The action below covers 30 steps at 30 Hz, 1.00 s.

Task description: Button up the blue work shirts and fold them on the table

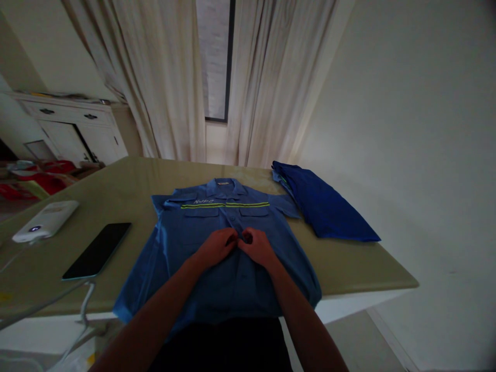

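Observation:
A blue short-sleeved work shirt (205, 227) lies face up on the table, its collar pointing away from me. Yellow-green stripes and white lettering cross its chest, above two flap pockets. Both my hands meet at the shirt's front placket, just below the chest pockets. My left hand (219, 245) pinches the fabric from the left side. From the right, my right hand (256, 246) grips the placket edge with bent fingers, its fingertips close to those of the left. Whatever small part lies between the fingertips is hidden. The shirt's hem hangs over the near table edge.
Folded dark blue garments (329, 206) lie at the table's right side. On the left are a black phone (98, 251) with a cable and a white power bank (46, 221). The table (349, 266) has its near edge against my body. Curtains (163, 77) hang behind.

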Motion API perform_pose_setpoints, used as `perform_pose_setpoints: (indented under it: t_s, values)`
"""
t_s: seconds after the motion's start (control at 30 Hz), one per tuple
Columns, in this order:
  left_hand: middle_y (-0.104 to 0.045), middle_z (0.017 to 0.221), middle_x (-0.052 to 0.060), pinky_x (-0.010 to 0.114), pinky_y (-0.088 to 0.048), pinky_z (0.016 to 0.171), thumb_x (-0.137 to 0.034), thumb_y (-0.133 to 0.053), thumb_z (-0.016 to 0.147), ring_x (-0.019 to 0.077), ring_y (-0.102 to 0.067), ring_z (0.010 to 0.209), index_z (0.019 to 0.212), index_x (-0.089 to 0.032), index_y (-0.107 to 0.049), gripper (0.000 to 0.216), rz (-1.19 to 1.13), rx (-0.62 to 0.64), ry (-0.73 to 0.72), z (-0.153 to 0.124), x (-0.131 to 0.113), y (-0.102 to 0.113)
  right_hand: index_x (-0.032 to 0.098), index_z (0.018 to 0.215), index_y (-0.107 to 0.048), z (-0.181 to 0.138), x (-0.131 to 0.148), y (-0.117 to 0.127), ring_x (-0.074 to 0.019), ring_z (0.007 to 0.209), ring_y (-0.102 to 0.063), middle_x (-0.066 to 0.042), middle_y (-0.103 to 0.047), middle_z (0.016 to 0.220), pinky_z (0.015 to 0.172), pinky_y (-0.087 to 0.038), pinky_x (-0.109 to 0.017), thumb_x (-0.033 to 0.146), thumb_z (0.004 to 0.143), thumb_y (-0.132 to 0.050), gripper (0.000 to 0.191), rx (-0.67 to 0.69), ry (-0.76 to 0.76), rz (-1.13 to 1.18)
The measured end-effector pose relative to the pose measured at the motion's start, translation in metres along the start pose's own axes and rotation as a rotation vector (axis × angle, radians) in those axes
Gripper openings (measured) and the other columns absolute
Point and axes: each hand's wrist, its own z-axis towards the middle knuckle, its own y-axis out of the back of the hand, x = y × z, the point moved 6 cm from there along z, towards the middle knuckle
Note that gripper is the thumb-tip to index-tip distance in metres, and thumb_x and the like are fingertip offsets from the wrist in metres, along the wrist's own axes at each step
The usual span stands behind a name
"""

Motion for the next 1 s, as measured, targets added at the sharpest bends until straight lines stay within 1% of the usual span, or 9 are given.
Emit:
perform_pose_setpoints:
  t_s: [0.1, 0.2, 0.3, 0.47, 0.53, 0.67, 0.83, 0.93, 1.0]
  values:
    - [-0.069, 0.088, 0.003, 0.031, -0.048, 0.076, -0.019, -0.056, 0.089, 0.02, -0.065, 0.083, 0.091, -0.023, -0.061, 0.006, -0.012, -0.024, 0.001, 0.0001, -0.0017, 0.0019, 0.018, 0.077, -0.064, 0.0001, 0.0002, 0.0007, -0.0128, 0.064, -0.054, 0.003, -0.061, 0.068, 0.062, -0.035, -0.024, 0.02, 0.08, -0.069, 0.006, -0.012, 0.012, -0.006]
    - [-0.067, 0.085, 0.002, 0.03, -0.047, 0.072, -0.022, -0.059, 0.089, 0.0188, -0.064, 0.078, 0.09, -0.022, -0.061, 0.002, -0.028, -0.056, -0.004, -0.0006, -0.0052, 0.0047, 0.018, 0.076, -0.063, 0.0, -0.0015, 0.0027, -0.0128, 0.064, -0.053, 0.003, -0.062, 0.069, 0.061, -0.034, -0.024, 0.019, 0.08, -0.068, 0.006, -0.038, -0.017, -0.044]
    - [-0.068, 0.085, 0.002, 0.03, -0.047, 0.073, -0.022, -0.061, 0.088, 0.0186, -0.064, 0.078, 0.089, -0.022, -0.062, 0.002, -0.039, -0.052, -0.007, -0.0008, -0.0055, 0.0051, 0.017, 0.076, -0.065, -0.0004, -0.0019, 0.0027, -0.0131, 0.065, -0.055, 0.001, -0.065, 0.071, 0.063, -0.035, -0.024, 0.019, 0.08, -0.07, 0.006, -0.032, -0.04, -0.082]
    - [-0.07, 0.086, -0.001, 0.029, -0.049, 0.072, -0.018, -0.062, 0.087, 0.0179, -0.066, 0.078, 0.102, -0.024, -0.058, 0.017, -0.125, -0.008, 0.014, 0.0001, 0.0023, 0.0018, 0.017, 0.08, -0.071, -0.0005, 0.0001, -0.0002, -0.0152, 0.068, -0.063, -0.001, -0.071, 0.072, 0.064, -0.039, -0.024, 0.021, 0.083, -0.072, 0.005, 0.024, -0.042, -0.03]
    - [-0.07, 0.088, -0.001, 0.029, -0.05, 0.074, -0.019, -0.063, 0.087, 0.0178, -0.067, 0.08, 0.105, -0.024, -0.056, 0.019, -0.134, 0.002, 0.009, 0.0003, 0.0039, 0.0007, 0.017, 0.081, -0.073, -0.0003, -0.0015, 0.001, -0.016, 0.069, -0.065, -0.002, -0.072, 0.073, 0.064, -0.04, -0.024, 0.022, 0.084, -0.072, 0.006, 0.018, -0.068, -0.038]
    - [-0.07, 0.093, 0.0, 0.029, -0.051, 0.077, -0.022, -0.064, 0.088, 0.0178, -0.067, 0.083, 0.11, -0.025, -0.058, 0.023, -0.094, 0.004, -0.018, -0.0001, 0.0021, 0.0, 0.017, 0.085, -0.074, -0.0001, -0.0066, 0.0052, -0.0176, 0.071, -0.066, -0.004, -0.075, 0.077, 0.064, -0.04, -0.025, 0.022, 0.086, -0.072, 0.006, -0.022, -0.141, -0.128]
    - [-0.072, 0.102, 0.003, 0.032, -0.051, 0.084, -0.018, -0.062, 0.087, 0.0205, -0.068, 0.092, 0.125, -0.026, -0.06, 0.039, 0.002, 0.021, -0.04, -0.0013, -0.0005, -0.0011, 0.018, 0.082, -0.074, -0.0001, -0.0008, -0.0006, -0.0165, 0.072, -0.067, -0.003, -0.075, 0.078, 0.066, -0.041, -0.025, 0.021, 0.087, -0.072, 0.007, 0.043, -0.049, -0.093]
    - [-0.073, 0.11, 0.004, 0.033, -0.051, 0.09, -0.018, -0.061, 0.088, 0.0211, -0.068, 0.098, 0.124, -0.026, -0.063, 0.036, 0.028, 0.022, -0.06, -0.0016, -0.0008, -0.0006, 0.018, 0.081, -0.075, -0.0006, -0.0008, -0.0024, -0.0164, 0.071, -0.067, -0.002, -0.075, 0.077, 0.065, -0.04, -0.025, 0.023, 0.088, -0.072, 0.009, 0.052, -0.041, -0.088]
    - [-0.074, 0.11, 0.004, 0.033, -0.051, 0.091, -0.019, -0.061, 0.089, 0.021, -0.068, 0.099, 0.119, -0.026, -0.066, 0.031, 0.03, 0.019, -0.057, -0.0013, -0.0007, 0.0003, 0.019, 0.082, -0.076, -0.0008, -0.0028, -0.0027, -0.0169, 0.072, -0.068, -0.003, -0.076, 0.078, 0.065, -0.039, -0.025, 0.022, 0.089, -0.071, 0.009, 0.046, -0.053, -0.102]
